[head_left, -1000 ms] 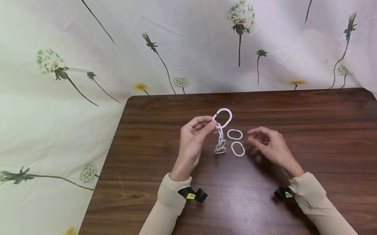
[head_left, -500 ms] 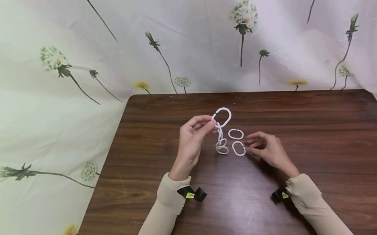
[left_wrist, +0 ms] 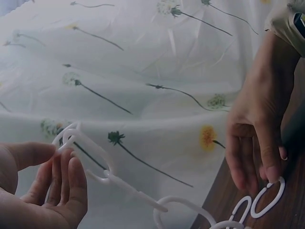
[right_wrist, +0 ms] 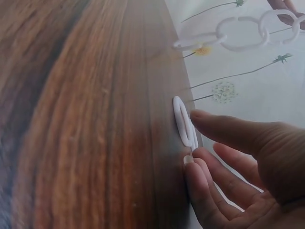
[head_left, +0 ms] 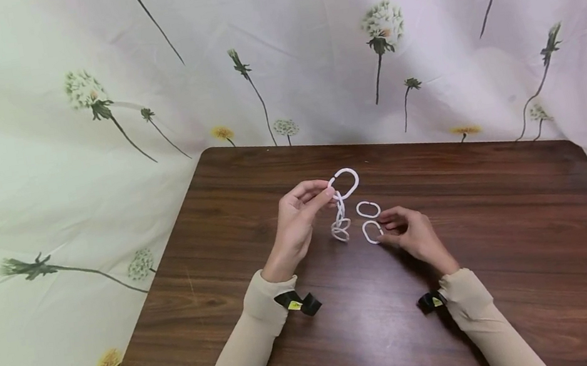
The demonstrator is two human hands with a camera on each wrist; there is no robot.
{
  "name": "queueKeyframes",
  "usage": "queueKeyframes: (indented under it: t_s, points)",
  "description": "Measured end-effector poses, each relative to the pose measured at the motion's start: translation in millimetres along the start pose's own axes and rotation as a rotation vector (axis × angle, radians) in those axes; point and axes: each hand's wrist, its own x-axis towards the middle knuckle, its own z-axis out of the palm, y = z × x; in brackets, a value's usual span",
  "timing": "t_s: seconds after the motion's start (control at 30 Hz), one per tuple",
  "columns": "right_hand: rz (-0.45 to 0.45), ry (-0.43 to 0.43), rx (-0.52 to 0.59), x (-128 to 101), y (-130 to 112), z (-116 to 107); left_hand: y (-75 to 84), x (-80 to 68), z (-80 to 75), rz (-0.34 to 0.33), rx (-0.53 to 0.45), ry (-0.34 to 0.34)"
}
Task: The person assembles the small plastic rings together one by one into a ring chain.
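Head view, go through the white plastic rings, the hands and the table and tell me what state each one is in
White plastic ring chain: linked, hanging from the top ring, bottom end at the table.
Left hand: raised, pinching the chain's top ring.
Near loose white oval ring: lying flat, unlinked, touched by fingertips.
Far loose white oval ring: lying flat, unlinked, untouched.
Right hand: low over the table, fingertips on the near loose ring.
Dark wooden table: level, bearing the rings.

Left hand (head_left: 298,217) holds white ring chain (head_left: 341,207) dangling; right hand (head_left: 412,235) fingers (head_left: 385,227) touch loose ring (head_left: 372,232) on table (head_left: 505,227).
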Motion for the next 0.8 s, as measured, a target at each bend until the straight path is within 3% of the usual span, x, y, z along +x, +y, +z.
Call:
queueKeyframes:
  t_s: [0.37, 0.8]
  points:
    - [-0.084, -0.010, -0.132, 9, 3, 9, 0.7, 0.1, -0.4, 0.006, -0.004, 0.000]
    - [-0.139, -0.024, -0.185, 11, -2, 12, -1.8, -1.0, -2.1, -0.002, 0.009, 0.000]
